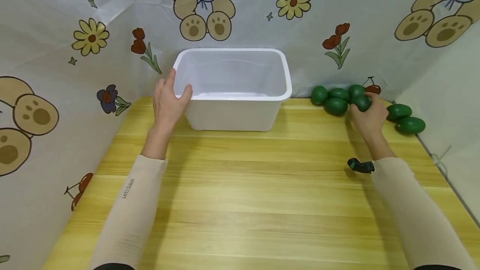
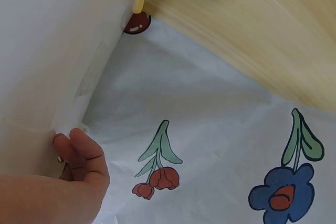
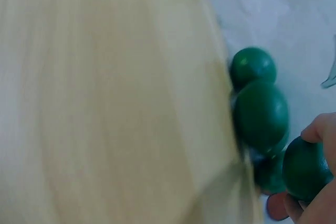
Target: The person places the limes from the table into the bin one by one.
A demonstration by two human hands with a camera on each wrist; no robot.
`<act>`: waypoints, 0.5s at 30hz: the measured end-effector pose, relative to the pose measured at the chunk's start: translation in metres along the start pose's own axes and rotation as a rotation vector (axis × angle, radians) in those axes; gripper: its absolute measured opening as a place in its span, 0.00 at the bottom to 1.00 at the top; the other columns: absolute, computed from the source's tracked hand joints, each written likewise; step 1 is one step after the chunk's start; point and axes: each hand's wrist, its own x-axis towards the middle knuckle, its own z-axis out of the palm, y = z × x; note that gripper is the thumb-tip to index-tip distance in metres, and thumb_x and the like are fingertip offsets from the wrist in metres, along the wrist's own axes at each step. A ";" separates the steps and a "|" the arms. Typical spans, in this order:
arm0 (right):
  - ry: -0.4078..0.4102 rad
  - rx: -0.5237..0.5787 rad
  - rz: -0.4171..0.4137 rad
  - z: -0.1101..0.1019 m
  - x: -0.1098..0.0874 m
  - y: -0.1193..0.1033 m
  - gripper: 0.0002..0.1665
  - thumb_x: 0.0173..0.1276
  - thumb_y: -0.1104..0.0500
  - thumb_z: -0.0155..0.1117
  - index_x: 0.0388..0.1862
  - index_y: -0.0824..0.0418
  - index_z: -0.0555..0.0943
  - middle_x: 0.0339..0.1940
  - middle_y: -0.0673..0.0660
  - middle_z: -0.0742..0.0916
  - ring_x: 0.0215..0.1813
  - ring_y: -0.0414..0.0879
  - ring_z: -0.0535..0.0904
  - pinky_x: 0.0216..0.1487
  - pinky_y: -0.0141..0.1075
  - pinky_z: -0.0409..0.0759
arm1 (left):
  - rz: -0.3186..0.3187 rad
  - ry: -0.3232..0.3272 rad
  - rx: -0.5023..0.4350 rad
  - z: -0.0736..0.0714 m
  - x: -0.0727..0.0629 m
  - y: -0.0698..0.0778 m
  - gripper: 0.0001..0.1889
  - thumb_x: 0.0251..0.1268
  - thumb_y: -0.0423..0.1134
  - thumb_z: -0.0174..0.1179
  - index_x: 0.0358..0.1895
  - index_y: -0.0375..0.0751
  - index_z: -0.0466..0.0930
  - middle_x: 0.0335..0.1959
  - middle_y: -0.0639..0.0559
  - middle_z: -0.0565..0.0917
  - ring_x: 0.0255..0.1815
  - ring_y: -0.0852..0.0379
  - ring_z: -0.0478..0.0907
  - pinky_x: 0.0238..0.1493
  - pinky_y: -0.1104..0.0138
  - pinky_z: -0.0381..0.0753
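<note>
A white plastic bin [image 1: 232,113] stands at the back of the table, with bare inner walls. At its left front corner my left hand [image 1: 168,105] holds the rim, thumb over the edge and fingers along the outer side. In the left wrist view the bent fingers [image 2: 86,153] lie against the white wall. My right hand [image 1: 370,122] pinches a smooth dark green egg [image 1: 361,103] between thumb and fingers. Several more green eggs [image 1: 336,106] cluster just left of that hand, by the back edge. In the right wrist view the held egg [image 3: 304,169] overlaps another.
Two green eggs [image 1: 410,125] lie to the right of my right hand. A white cloth [image 1: 251,32] printed with bears and flowers hangs behind and to the left of the wooden table [image 1: 255,195]. A dark strap device [image 1: 361,166] sits at my right wrist.
</note>
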 end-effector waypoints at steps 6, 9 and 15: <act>0.062 0.059 -0.062 -0.005 -0.007 -0.034 0.37 0.75 0.51 0.61 0.79 0.62 0.68 0.72 0.71 0.77 0.68 0.68 0.70 0.72 0.62 0.61 | -0.002 0.000 -0.001 0.000 -0.001 0.000 0.42 0.72 0.60 0.50 0.84 0.43 0.59 0.51 0.32 0.75 0.47 0.40 0.69 0.45 0.56 0.64; 0.058 0.059 -0.093 -0.006 -0.012 -0.057 0.38 0.75 0.46 0.62 0.79 0.58 0.69 0.68 0.69 0.79 0.62 0.62 0.74 0.61 0.54 0.71 | -0.005 0.005 -0.003 0.000 -0.002 0.000 0.42 0.72 0.60 0.50 0.84 0.43 0.59 0.49 0.32 0.75 0.46 0.40 0.69 0.44 0.56 0.64; 0.055 0.092 -0.203 -0.007 -0.023 -0.113 0.36 0.73 0.45 0.65 0.77 0.53 0.72 0.65 0.64 0.82 0.59 0.55 0.78 0.54 0.42 0.72 | -0.012 0.002 -0.003 -0.001 -0.001 0.001 0.42 0.73 0.60 0.50 0.84 0.44 0.59 0.51 0.33 0.76 0.48 0.40 0.70 0.45 0.56 0.65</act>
